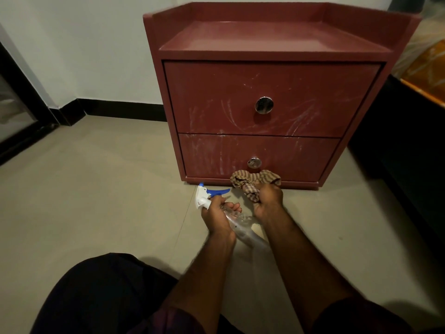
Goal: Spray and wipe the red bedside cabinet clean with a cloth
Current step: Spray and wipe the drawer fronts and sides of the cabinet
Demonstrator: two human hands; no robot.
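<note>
The red bedside cabinet point(272, 92) stands on the floor against the wall, with two drawers, chrome knobs and whitish smears across both fronts. My left hand point(218, 219) grips a clear spray bottle point(240, 225) by the neck; its white and blue trigger head point(207, 195) points up and left, and the bottle body lies low over the floor. My right hand point(268, 201) is closed on a brown striped cloth point(252, 180), bunched just in front of the cabinet's bottom edge, below the lower knob.
Beige floor tiles point(108, 177) spread to the left. A dark bed frame point(409, 141) with orange bedding stands close on the right. A black-framed door or panel point(16, 112) is at the left wall. My dark-clothed knee point(96, 297) fills the lower left.
</note>
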